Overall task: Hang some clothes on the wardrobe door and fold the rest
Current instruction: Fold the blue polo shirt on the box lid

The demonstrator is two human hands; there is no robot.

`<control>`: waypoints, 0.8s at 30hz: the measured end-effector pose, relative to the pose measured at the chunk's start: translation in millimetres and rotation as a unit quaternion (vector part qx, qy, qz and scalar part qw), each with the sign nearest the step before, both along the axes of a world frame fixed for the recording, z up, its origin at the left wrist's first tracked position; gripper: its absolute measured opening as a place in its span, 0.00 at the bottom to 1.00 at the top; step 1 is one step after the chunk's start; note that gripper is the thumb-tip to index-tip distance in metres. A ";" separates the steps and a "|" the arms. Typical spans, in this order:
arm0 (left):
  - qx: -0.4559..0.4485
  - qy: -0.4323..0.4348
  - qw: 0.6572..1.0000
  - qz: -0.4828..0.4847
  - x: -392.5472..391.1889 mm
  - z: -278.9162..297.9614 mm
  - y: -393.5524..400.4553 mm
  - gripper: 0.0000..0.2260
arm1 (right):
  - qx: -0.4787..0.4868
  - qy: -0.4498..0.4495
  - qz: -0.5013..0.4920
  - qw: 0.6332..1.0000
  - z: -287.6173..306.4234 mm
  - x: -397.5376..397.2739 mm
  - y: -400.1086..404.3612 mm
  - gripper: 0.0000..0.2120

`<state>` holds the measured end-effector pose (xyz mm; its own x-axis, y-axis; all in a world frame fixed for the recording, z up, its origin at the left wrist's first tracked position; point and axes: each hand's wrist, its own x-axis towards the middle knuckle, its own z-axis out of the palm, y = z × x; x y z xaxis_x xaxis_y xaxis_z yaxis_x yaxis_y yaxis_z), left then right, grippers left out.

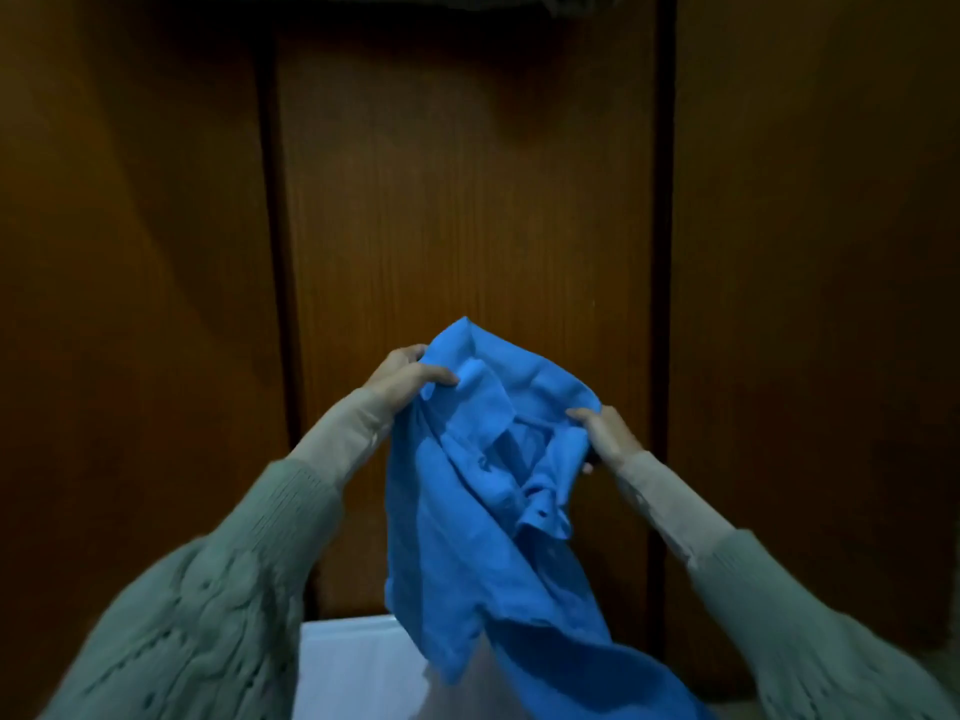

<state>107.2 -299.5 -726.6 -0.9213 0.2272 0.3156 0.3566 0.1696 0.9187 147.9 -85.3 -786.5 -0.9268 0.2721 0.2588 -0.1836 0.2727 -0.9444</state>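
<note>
A bright blue buttoned shirt (483, 511) hangs crumpled in the air in front of the brown wooden wardrobe door (467, 200). My left hand (405, 379) grips its upper left edge near the collar. My right hand (605, 433) grips the fabric on the right side, a little lower. The shirt's lower part drapes down toward the bottom of the view. Both arms wear pale green knitted sleeves over cream cuffs.
Wooden wardrobe panels (130, 252) fill the view left and right, with dark vertical gaps between the doors. A white surface (353, 667) lies below the shirt at the bottom centre. Something dark sits along the wardrobe's top edge (571, 0).
</note>
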 end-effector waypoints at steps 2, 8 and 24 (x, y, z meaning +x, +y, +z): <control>0.033 0.045 0.998 0.010 8.3 9.9 -4.4 0.08 | -0.052 0.012 0.057 0.997 17.9 7.8 -9.8 0.14; 0.036 0.194 0.977 0.085 25.4 54.9 -31.7 0.05 | -0.104 0.130 0.216 0.962 80.0 33.5 -29.0 0.08; 0.060 0.276 0.947 0.151 64.6 100.5 -74.2 0.04 | 0.358 0.452 -0.067 0.815 92.1 45.8 -69.1 0.32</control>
